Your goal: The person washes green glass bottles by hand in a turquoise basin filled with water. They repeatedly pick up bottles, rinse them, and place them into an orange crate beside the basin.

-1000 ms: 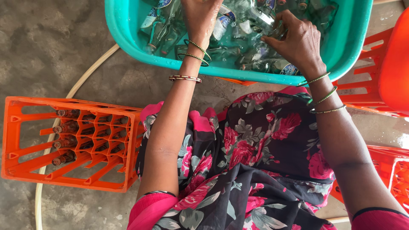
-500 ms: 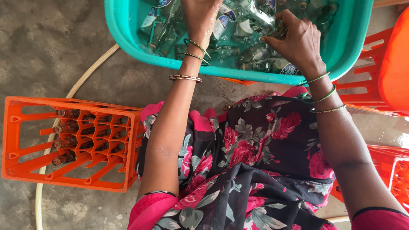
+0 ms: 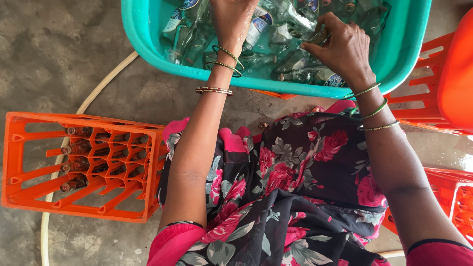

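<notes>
1. Over a teal plastic tub [image 3: 148,29] of water, a seated person's two bare hands work among submerged clear glass bottles [image 3: 290,61], which lie jumbled on their sides and fill the tub's visible part.
2. At the top right of the tub, the right hand [image 3: 340,49] has its fingers curled around a glass bottle [image 3: 319,35] just at the waterline, thumb and fingertips pinching it.
3. Beside it, the left hand [image 3: 231,17] reaches down into the water near the tub's middle; its fingers run past the top edge of the view, so whether it grips anything cannot be told.
4. Thin green and gold bangles [image 3: 224,59] circle the left wrist, and three more bangles sit along the right forearm.
5. Below the tub, the person's lap is covered by a dark dress with pink and red flowers [image 3: 295,182].
6. On the person's left, an orange plastic crate [image 3: 29,162] lies tipped on its side on the grey concrete floor [image 3: 64,59], its grid of cells holding brown bottles [image 3: 74,148] in the near columns.
7. A pale hose [image 3: 106,83] curves across the floor from behind the crate toward the tub.
8. More orange crates [image 3: 443,98] stand on the right, close against the tub's rim and the person's right arm.
</notes>
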Tool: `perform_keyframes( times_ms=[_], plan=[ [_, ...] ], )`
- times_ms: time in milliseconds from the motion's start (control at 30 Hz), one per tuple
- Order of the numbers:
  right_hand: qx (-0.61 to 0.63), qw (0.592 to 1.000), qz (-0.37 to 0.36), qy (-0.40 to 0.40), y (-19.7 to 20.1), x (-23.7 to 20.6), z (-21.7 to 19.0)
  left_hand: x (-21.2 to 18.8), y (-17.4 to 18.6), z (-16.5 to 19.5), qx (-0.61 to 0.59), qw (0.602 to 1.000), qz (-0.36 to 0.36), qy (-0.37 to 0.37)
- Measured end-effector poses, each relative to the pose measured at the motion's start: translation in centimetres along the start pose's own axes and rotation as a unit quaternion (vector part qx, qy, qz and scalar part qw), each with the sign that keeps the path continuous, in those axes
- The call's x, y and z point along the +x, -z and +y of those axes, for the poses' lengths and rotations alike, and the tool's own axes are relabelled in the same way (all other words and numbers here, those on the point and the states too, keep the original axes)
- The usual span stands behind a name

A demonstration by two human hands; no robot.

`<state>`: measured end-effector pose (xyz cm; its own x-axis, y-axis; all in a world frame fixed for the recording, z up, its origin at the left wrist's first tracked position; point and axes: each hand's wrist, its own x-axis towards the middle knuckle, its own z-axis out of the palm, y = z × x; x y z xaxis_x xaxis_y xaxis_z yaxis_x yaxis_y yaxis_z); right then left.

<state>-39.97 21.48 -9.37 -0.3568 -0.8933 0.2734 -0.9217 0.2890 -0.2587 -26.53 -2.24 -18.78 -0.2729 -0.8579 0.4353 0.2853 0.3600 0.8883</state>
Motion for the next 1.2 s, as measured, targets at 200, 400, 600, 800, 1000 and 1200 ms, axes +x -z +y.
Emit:
perform_keyframes(
  times_ms=[200, 400, 600, 800, 1000, 1200],
  plan=[
    [-0.006, 1.0, -0.003, 0.003, 0.0, 0.1, -0.1, 0.1, 0.1, -0.1, 0.015, 1.0, -0.004, 0.001],
    [-0.016, 1.0, 0.009, 0.015, 0.0, 0.1, -0.3, 0.1, 0.2, -0.1, 0.035, 0.999, -0.003, -0.002],
    [-0.001, 1.0, -0.007, 0.002, -0.1, 0.4, -0.2, 0.4, 0.2, -0.5, 0.023, 0.999, -0.008, -0.021],
    [-0.019, 1.0, 0.006, 0.021, -0.1, 0.4, -0.2, 0.4, 0.3, -0.8, 0.039, 0.999, -0.005, -0.018],
    [-0.008, 1.0, -0.005, 0.008, -0.1, 0.4, -0.1, 0.3, 0.2, -1.2, 0.045, 0.999, -0.004, -0.02],
    [-0.009, 1.0, -0.009, 0.003, -0.1, 0.4, 0.0, 0.2, 0.2, -1.6, 0.057, 0.998, 0.001, -0.024]
  ],
)
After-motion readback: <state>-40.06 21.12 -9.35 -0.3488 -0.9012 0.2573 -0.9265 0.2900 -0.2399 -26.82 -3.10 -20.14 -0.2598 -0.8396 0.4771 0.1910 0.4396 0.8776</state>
